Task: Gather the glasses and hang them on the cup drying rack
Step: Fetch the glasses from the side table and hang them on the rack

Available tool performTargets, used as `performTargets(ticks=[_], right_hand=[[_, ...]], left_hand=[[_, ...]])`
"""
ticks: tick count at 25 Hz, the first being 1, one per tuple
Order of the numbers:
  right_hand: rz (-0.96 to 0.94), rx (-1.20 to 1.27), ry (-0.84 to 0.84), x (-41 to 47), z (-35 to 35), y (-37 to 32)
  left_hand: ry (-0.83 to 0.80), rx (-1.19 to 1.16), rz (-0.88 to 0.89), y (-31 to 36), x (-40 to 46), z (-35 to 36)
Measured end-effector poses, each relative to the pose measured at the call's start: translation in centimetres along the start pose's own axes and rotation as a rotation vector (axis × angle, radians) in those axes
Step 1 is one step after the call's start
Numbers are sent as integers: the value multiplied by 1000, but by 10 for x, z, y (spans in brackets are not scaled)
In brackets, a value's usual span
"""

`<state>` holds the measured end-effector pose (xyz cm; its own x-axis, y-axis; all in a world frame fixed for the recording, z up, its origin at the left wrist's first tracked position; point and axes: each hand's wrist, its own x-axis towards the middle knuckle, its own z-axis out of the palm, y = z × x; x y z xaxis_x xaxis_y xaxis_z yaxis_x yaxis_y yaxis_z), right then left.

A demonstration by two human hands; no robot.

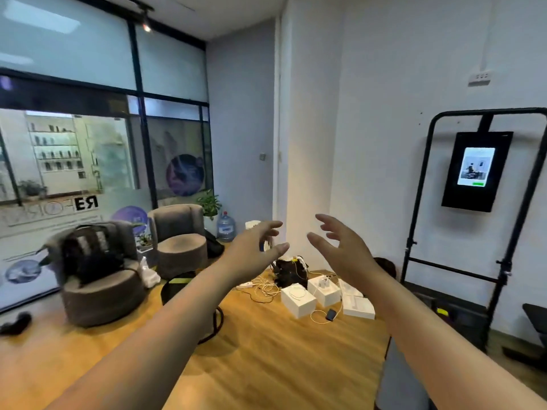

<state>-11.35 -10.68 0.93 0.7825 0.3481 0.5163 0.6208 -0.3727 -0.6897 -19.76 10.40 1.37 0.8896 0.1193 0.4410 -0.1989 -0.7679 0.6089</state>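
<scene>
Both arms reach over the wooden table [266,350], left hand [254,250] and right hand [346,250] spread empty above white boxes [299,300].

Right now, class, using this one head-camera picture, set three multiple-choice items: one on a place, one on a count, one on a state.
1. Where do the white boxes lie?
A. on the wooden table
B. on an armchair
C. on the floor

2. How many grey armchairs are in view?
A. one
B. two
C. four

3. What state are the left hand and right hand in?
A. each holding a glass
B. clenched fists
C. open and empty

Answers: 1 A, the boxes rest among cables on the tabletop; 2 B, two stand by the window; 3 C, fingers are spread, holding nothing.
</scene>
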Motion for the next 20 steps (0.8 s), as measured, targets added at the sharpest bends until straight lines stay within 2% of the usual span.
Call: performTargets(ticks=[5, 10, 20], right_hand=[[-50, 58, -85, 51, 104, -16], [-70, 86, -137, 114, 175, -5], [-149, 187, -284, 305, 293, 49]], left_hand=[[66, 65, -75, -87, 16, -53], [102, 76, -120, -145, 51, -75], [213, 176, -248, -274, 186, -102]])
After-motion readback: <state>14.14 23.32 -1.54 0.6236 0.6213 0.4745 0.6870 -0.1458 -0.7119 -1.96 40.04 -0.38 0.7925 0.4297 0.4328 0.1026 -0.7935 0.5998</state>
